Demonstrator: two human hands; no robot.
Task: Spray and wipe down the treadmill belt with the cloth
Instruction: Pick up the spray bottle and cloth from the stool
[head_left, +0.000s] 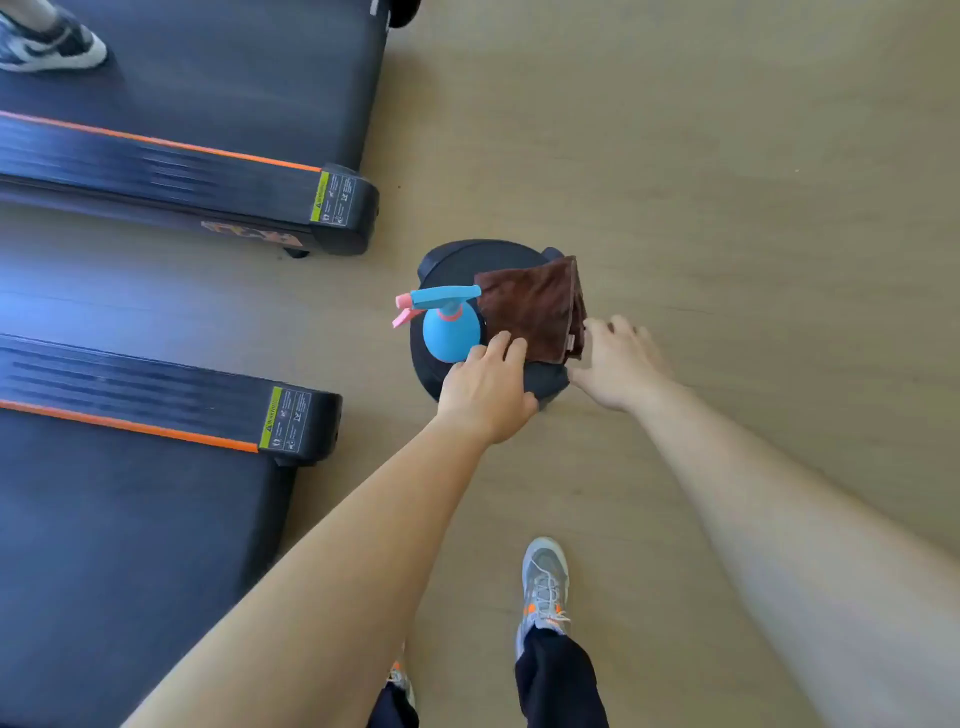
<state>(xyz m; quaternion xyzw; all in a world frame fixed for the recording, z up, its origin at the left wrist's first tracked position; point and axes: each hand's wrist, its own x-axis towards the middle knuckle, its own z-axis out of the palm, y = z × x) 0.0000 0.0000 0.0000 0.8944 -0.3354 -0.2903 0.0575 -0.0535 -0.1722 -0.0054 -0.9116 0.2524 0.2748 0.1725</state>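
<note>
Head view, looking straight down at a pale wooden floor. At centre is a low round black stand carrying a blue plastic spray bottle with a pink nozzle and a folded brown fleecy cloth. The bottle is upright on the stand's left half. Its trigger head lies left to right, nozzle pointing toward the left of the frame. The cloth lies flat just right of it, turned so one corner points to the upper right.

The left hand rests open on the stand's near rim, fingertips at the cloth's lower corner beside the bottle. The right hand is open with fingers spread at the cloth's right edge; whether it touches is unclear.

Two dark treadmills with orange-striped side rails fill the left side, their lengths running left to right. The nearer black treadmill belt is at lower left. The farther treadmill, upper left, has someone's white-and-dark sneaker on it. A grey sneaker shows at bottom centre.
</note>
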